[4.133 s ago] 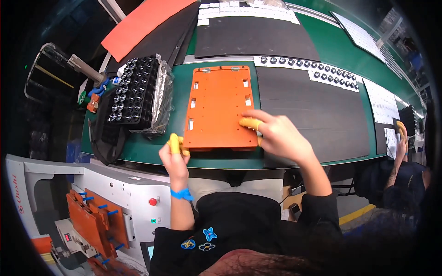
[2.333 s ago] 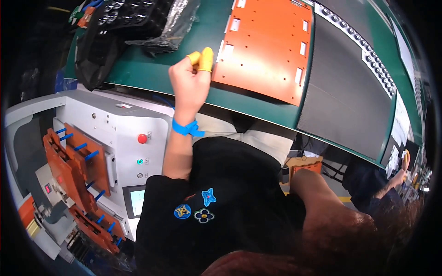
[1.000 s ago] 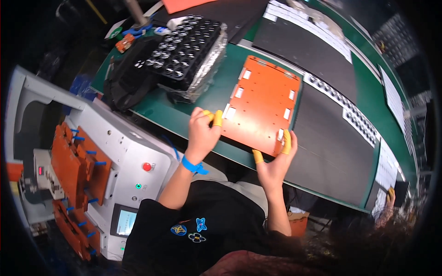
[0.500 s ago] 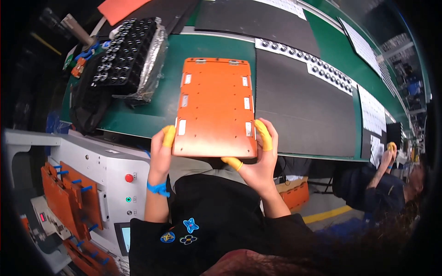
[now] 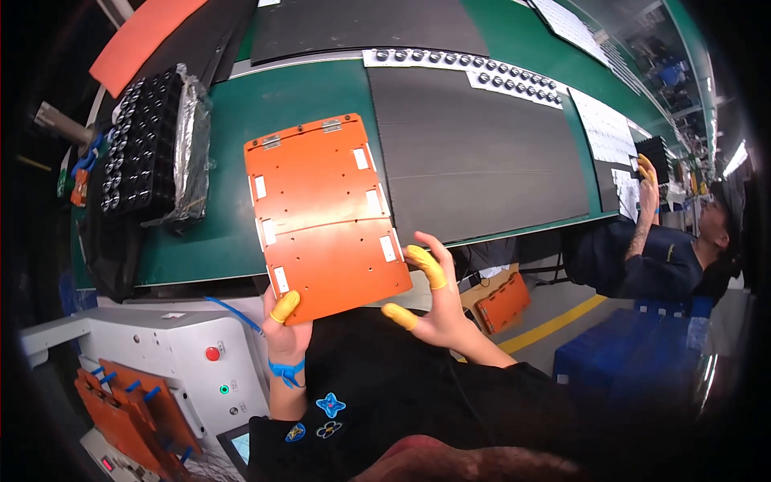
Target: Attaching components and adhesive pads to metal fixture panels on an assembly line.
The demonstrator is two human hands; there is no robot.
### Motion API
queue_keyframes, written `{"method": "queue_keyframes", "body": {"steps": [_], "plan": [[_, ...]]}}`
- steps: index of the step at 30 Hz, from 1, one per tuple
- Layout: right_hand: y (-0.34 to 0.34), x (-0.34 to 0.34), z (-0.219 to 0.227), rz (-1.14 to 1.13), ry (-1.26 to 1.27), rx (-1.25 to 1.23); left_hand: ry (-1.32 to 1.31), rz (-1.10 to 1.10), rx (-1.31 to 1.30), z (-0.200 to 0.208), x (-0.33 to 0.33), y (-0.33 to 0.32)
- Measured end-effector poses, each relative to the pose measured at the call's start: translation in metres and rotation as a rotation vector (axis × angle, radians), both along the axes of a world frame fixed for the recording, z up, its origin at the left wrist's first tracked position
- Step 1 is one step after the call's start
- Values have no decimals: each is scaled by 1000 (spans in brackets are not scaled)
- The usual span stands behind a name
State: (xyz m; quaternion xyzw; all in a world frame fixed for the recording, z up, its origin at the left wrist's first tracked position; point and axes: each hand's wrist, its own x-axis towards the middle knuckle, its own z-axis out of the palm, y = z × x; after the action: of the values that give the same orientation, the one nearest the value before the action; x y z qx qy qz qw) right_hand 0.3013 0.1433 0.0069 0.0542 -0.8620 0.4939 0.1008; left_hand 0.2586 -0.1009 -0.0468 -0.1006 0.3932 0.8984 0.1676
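An orange hinged panel [image 5: 325, 201], with small holes, white rectangular pads along both sides and two metal hinges at its far end, is held tilted over the near edge of the green bench. My left hand [image 5: 287, 336] grips its near left corner, the yellow-covered thumb on top and the other fingers hidden beneath. My right hand [image 5: 438, 309] is beside the near right corner. Its yellow-covered thumb and finger are spread apart, the finger close to the panel's edge. A blue band circles my left wrist.
Left on the bench, a black tray [image 5: 144, 149] of round parts stands by crinkled silver wrap. A dark mat [image 5: 490, 161] has white strips of black knobs along its far edge. Lower left is a machine [image 5: 173, 353] with orange plates. A co-worker [image 5: 642, 249] is at the right.
My view has turned right. The panel has swung, its near end moving closer to me. My right hand has come off the panel's corner and spread, while the left still grips it.
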Motion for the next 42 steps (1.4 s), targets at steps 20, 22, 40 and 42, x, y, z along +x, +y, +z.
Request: {"method": "queue_keyframes", "body": {"steps": [20, 22, 40, 42], "plan": [[-4, 29, -51, 236, -375, -1157, 29, 2, -3, -8, 4, -14], [-7, 23, -48, 236, -407, -1112, 100, -29, 176, -15, 8, -21], [-20, 6, -43, 126, -599, -1143, -31, -39, 90, -12, 15, -24], [-22, 6, -41, 115, -610, -1149, -33, -29, 84, -8, 14, -21]]}}
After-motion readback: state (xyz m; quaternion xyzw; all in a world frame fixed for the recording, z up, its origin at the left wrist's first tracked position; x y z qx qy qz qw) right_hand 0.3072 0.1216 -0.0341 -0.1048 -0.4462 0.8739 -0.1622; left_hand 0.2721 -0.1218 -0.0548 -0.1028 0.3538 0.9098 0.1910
